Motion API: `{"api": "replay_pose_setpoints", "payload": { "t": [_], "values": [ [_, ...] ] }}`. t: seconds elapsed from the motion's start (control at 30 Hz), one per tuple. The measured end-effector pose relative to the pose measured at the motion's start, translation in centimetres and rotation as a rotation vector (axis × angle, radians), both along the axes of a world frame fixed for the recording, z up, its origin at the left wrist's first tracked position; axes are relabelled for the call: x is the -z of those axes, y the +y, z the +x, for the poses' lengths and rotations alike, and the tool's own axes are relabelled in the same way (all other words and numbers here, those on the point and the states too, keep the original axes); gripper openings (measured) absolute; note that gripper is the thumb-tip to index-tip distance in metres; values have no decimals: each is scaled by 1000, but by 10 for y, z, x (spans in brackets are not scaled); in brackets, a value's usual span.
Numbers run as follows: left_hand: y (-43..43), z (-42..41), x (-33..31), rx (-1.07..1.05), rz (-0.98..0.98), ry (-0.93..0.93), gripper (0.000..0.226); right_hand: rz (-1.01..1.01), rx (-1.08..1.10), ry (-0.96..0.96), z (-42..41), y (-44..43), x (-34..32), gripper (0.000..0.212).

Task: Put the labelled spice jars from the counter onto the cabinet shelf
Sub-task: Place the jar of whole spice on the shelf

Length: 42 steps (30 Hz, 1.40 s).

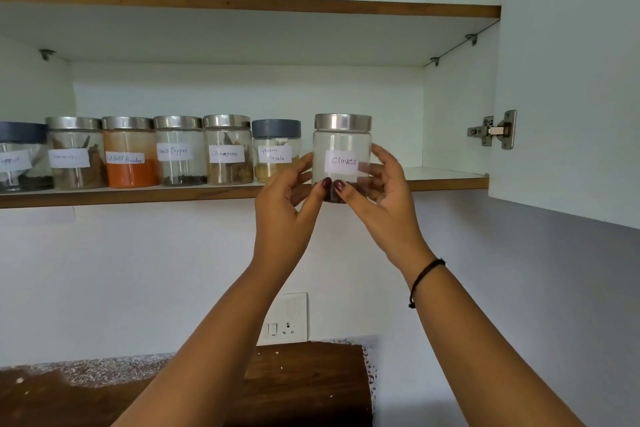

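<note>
White cabinet walls frame an open cabinet shelf (446,180) with a brown wooden front edge, where a row of labelled jars already stands, ending on the right with the Garam Masala jar (276,149). Just right of that jar, the Cloves jar (341,149) is held up in front of the shelf edge, its base apparently a little below the board and not yet resting on it. The left hand (287,204) and right hand (384,198) both grip it, thumbs pressed low on the front glass and fingers curled round the sides. The likeliest trouble is the base catching the wooden lip as the jar goes in, which could tip it out of a grip set so low on smooth glass and drop it toward the counter (304,381) below. The left hand's fingers also sit close to the Garam Masala jar and could nudge it along the row. The Cloves jar is clear glass with a brushed metal lid and a white handwritten label. It is upright and mostly empty, with a thin dark layer of cloves at the bottom.
</note>
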<state>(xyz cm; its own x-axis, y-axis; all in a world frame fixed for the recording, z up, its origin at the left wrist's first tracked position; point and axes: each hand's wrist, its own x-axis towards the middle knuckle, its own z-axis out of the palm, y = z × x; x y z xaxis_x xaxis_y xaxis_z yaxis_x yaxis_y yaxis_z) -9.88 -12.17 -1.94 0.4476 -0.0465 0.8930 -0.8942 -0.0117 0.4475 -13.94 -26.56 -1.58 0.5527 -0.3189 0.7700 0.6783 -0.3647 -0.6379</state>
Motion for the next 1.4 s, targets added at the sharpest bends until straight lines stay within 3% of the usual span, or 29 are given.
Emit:
{"api": "replay_pose_setpoints", "payload": {
  "t": [0.33,0.87,1.4],
  "values": [
    [-15,40,-5,-335,219,-143,54,-95,76,-12,44,-12,-21,71],
    [-24,69,-3,-494,304,-149,56,-241,336,15,69,-22,-18,65],
    [-25,63,-14,-531,267,-98,44,-259,406,45,72,-19,-19,58]
  ]
}}
